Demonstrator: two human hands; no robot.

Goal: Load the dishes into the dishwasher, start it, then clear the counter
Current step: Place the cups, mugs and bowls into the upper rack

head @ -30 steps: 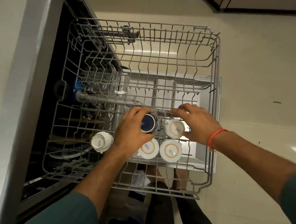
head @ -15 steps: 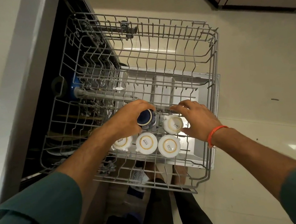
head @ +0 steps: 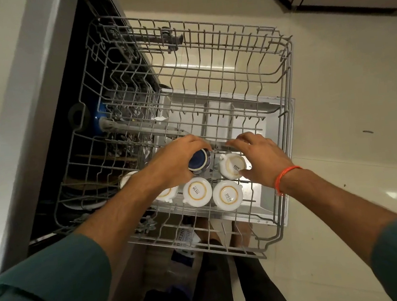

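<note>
The left hand (head: 174,163) has its fingers curled round an upturned dark blue cup (head: 199,160) in the pulled-out upper dishwasher rack (head: 287,83). At its 3 o'clock the right hand (head: 260,155) pinches a white cup (head: 232,166). Two more inverted white cups (head: 196,192) sit at the blue cup's 6 o'clock, touching each other.

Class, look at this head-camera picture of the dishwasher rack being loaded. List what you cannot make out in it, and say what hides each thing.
- Head view: most of the blue cup, covered by the left hand.
- White cup at the rack's left: mostly behind the left forearm.
- Lower rack contents: dark, crossed by wires.
- Whether the right hand grips or only touches its white cup: unclear.
</note>
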